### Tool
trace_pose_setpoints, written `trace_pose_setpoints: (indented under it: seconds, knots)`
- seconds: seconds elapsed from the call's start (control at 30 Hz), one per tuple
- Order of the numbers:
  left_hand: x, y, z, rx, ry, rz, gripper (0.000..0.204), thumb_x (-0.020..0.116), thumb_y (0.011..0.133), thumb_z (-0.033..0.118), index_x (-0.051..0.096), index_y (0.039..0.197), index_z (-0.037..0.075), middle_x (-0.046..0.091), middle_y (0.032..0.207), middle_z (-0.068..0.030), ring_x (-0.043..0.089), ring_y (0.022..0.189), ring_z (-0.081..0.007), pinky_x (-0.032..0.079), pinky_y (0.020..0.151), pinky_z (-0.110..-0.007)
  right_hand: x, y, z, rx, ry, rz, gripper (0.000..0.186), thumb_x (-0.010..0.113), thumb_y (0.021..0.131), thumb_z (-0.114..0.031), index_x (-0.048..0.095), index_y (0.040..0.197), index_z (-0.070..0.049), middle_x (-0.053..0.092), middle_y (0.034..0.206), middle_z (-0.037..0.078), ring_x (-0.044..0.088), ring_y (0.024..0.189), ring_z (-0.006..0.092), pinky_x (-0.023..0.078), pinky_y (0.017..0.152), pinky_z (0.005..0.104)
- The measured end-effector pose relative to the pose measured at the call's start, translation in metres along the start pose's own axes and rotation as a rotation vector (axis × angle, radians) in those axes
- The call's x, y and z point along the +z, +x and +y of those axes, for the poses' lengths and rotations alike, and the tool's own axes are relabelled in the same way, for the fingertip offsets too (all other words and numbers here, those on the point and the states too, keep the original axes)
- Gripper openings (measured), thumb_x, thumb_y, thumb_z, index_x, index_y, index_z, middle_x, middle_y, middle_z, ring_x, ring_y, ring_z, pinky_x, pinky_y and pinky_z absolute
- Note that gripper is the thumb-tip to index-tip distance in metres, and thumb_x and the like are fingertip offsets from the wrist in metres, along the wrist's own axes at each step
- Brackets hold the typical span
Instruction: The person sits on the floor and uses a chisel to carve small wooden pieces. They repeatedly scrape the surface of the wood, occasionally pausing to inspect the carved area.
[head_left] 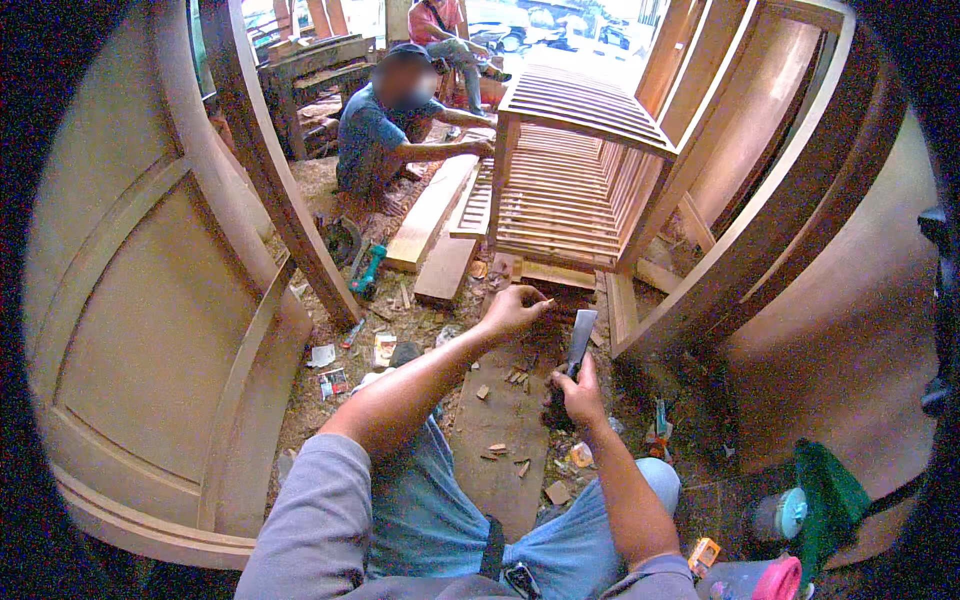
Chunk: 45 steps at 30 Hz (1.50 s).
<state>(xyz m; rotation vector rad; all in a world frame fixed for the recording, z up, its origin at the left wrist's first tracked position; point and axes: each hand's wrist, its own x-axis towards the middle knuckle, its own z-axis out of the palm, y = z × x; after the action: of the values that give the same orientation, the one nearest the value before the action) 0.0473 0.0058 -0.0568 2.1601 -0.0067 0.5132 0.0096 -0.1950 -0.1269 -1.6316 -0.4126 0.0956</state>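
My right hand [578, 390] grips the handle of a wide flat chisel [581, 335], its blade pointing up and away from me. My left hand [512, 308] reaches forward with fingers pinched together just left of the blade, close to a small wooden block [557, 276] at the foot of a slatted wooden frame [560, 200]. Below both hands lies a flat board [505, 440] scattered with wood chips. Whether the left fingers hold anything is hidden.
A large wooden door panel [160, 330] stands at the left, and curved wooden frames [780, 220] stand at the right. Another person [385, 130] crouches over planks [432, 215] beyond. A power tool [367, 270] lies on the sawdust floor. Bottles and a green cloth [830, 500] sit at the lower right.
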Motion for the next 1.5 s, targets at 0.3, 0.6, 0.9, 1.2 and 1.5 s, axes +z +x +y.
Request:
trace_pose_setpoints:
  seconds: [0.3, 0.6, 0.9, 1.2, 1.5]
  knots:
    - [-0.010, -0.013, 0.025, -0.051, -0.060, -0.041, 0.027, 0.069, 0.077, 0.019, 0.067, 0.098, 0.002, 0.068, 0.092, -0.0131, 0.066, 0.084, -0.0211, 0.050, 0.077, -0.032, 0.004, -0.016, -0.059, -0.068, 0.009, -0.225, 0.079, 0.060, 0.079, 0.004, 0.020, 0.146, -0.010, 0.053, 0.124, 0.010, 0.054, 0.105, 0.0175, 0.044, 0.090, 0.0292]
    - [-0.021, -0.021, 0.034, -0.099, -0.159, -0.129, 0.024, 0.068, 0.080, 0.019, 0.068, 0.095, 0.000, 0.069, 0.086, -0.0108, 0.064, 0.076, -0.0159, 0.050, 0.070, -0.030, 0.003, -0.016, -0.078, -0.074, 0.003, -0.260, 0.059, 0.054, 0.088, -0.004, 0.031, 0.142, -0.010, 0.044, 0.136, 0.009, 0.044, 0.120, 0.0170, 0.031, 0.103, 0.0286]
    - [-0.026, -0.015, 0.036, -0.083, -0.271, -0.233, 0.026, 0.069, 0.081, 0.021, 0.068, 0.094, -0.002, 0.067, 0.077, -0.0074, 0.060, 0.065, -0.0116, 0.049, 0.061, -0.027, -0.004, -0.016, -0.090, -0.002, 0.017, -0.281, 0.050, 0.046, 0.094, -0.010, 0.032, 0.141, -0.007, 0.042, 0.139, 0.010, 0.040, 0.125, 0.0182, 0.027, 0.106, 0.0297]
    - [-0.032, -0.020, 0.040, -0.086, -0.138, -0.322, 0.034, 0.073, 0.077, 0.032, 0.070, 0.091, 0.001, 0.069, 0.078, -0.0062, 0.062, 0.065, -0.0117, 0.051, 0.064, -0.028, -0.003, 0.008, -0.046, 0.045, 0.207, 0.047, 0.021, 0.043, 0.096, -0.016, 0.051, 0.112, -0.007, 0.057, 0.070, 0.009, 0.056, 0.053, 0.0232, 0.050, 0.050, 0.0378]
    - [-0.034, -0.032, 0.045, 0.122, -0.163, -0.151, 0.027, 0.068, 0.079, 0.028, 0.071, 0.094, 0.004, 0.070, 0.084, -0.0077, 0.063, 0.074, -0.0138, 0.050, 0.070, -0.030, -0.065, 0.018, -0.046, 0.202, 0.424, 0.128, 0.016, 0.042, 0.097, -0.025, 0.044, 0.094, -0.009, 0.054, 0.060, 0.011, 0.051, 0.039, 0.0224, 0.047, 0.039, 0.0344]
